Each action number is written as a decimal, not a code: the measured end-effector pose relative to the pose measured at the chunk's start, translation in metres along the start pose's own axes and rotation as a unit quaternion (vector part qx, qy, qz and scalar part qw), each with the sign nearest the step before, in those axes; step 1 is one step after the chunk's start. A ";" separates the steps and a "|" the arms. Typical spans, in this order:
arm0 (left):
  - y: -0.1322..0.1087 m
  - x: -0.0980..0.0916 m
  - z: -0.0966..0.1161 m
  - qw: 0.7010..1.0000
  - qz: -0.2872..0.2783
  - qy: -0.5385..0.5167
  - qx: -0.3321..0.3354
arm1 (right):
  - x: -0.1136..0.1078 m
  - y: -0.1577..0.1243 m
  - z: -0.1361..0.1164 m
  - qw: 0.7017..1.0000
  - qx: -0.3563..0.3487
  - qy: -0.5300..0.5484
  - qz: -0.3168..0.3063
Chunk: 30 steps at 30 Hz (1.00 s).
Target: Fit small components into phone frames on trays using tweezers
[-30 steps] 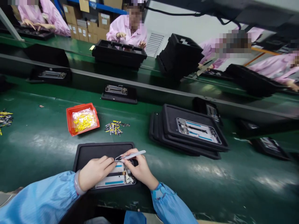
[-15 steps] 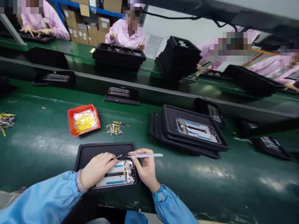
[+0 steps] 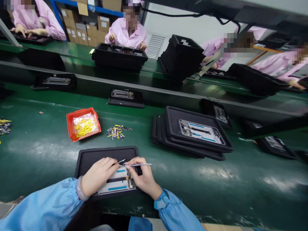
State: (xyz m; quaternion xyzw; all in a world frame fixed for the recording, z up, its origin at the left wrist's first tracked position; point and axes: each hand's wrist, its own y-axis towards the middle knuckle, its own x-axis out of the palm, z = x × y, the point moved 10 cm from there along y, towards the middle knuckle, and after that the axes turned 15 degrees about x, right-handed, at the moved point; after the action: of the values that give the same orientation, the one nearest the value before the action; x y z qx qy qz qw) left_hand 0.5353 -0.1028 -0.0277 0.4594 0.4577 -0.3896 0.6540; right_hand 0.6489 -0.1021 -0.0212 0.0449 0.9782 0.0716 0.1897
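An open phone frame (image 3: 117,184) with blue strips lies in a black tray (image 3: 96,155) in front of me. My left hand (image 3: 99,176) rests over the frame's left part, its fingers closed at the upper edge around something I cannot make out. A thin light piece (image 3: 122,160) sticks up beside those fingertips. My right hand (image 3: 142,178) pinches pale tweezers (image 3: 144,164) over the frame's upper right, their tips close to my left fingertips.
Beyond the tray are a red bin (image 3: 69,125) of yellow parts and a pile of small strips (image 3: 117,132). Stacked black trays (image 3: 173,115) with a phone frame stand right. People in pink work across the line behind a rail (image 3: 154,88).
My right hand has moved left and slightly down over the phone frame, bringing the tweezers nearer my left fingertips. The whole view has shifted a little.
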 end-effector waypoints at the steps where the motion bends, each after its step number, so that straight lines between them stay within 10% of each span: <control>1: 0.000 -0.001 0.001 1.000 0.004 0.005 0.002 | 0.001 0.000 -0.002 1.000 -0.007 -0.008 -0.007; 25: 0.003 -0.023 0.013 0.992 0.084 0.088 -0.013 | 0.013 -0.011 -0.040 0.981 -0.142 -0.129 -0.024; 30: 0.000 -0.021 0.003 0.994 0.094 0.030 -0.050 | 0.004 -0.010 -0.013 0.995 -0.061 -0.078 0.003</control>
State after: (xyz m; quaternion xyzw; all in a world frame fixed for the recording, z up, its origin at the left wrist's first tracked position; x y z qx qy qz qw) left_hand 0.5306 -0.1039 -0.0074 0.4788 0.4510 -0.2884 0.6959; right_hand 0.6394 -0.1134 -0.0125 0.0416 0.9541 0.1285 0.2673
